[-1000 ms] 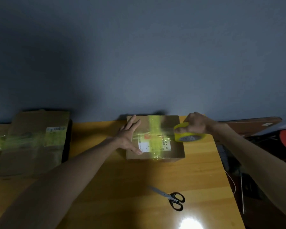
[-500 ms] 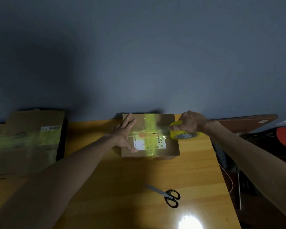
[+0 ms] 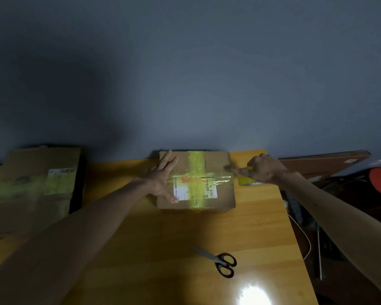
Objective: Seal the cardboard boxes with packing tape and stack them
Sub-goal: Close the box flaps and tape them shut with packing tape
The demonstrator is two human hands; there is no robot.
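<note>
The left hand (image 3: pixel 163 179) lies flat on the box (image 3: pixel 220 194), which looks light and stiff; the right hand (image 3: pixel 264 170) grips the sticky tape roll (image 3: pixel 245 180) by its rim

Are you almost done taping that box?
Nearly. Done: a yellow strip runs front to back over the small cardboard box, and the big box at left looks taped. In hand: the left hand presses the box while the right hand pulls the tape roll past its right edge, laying a crossing strip. Left: cutting, probably with the scissors, then stacking; the boxes sit apart.
</note>
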